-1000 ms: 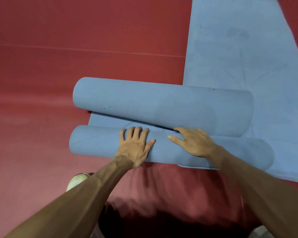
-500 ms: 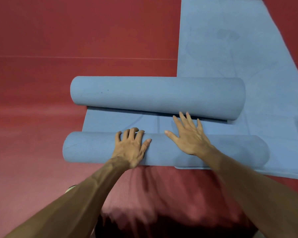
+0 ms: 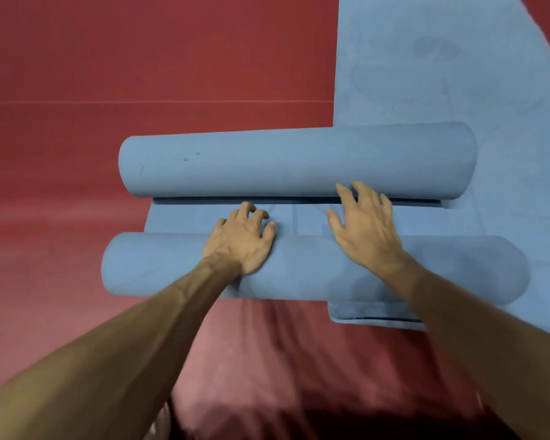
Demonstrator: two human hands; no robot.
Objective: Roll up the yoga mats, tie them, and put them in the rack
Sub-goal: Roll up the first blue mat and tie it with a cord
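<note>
Two blue rolls lie crosswise on the red floor (image 3: 124,65), which fills the left side. The far roll (image 3: 267,163) and the near roll (image 3: 159,265) run parallel and apart, joined by a flat strip (image 3: 185,217) of the same mat. The left hand (image 3: 240,241) rests palm-down on the near roll, its fingers curled over the roll's far side. Just right of it, the right hand (image 3: 365,230) lies with its fingers spread and straight, its heel on the near roll and its fingertips at the far roll's lower edge. A loose mat corner (image 3: 362,315) pokes out beneath the near roll. Another flat mat (image 3: 442,68) stretches away at the upper right, under both rolls' right ends.
</note>
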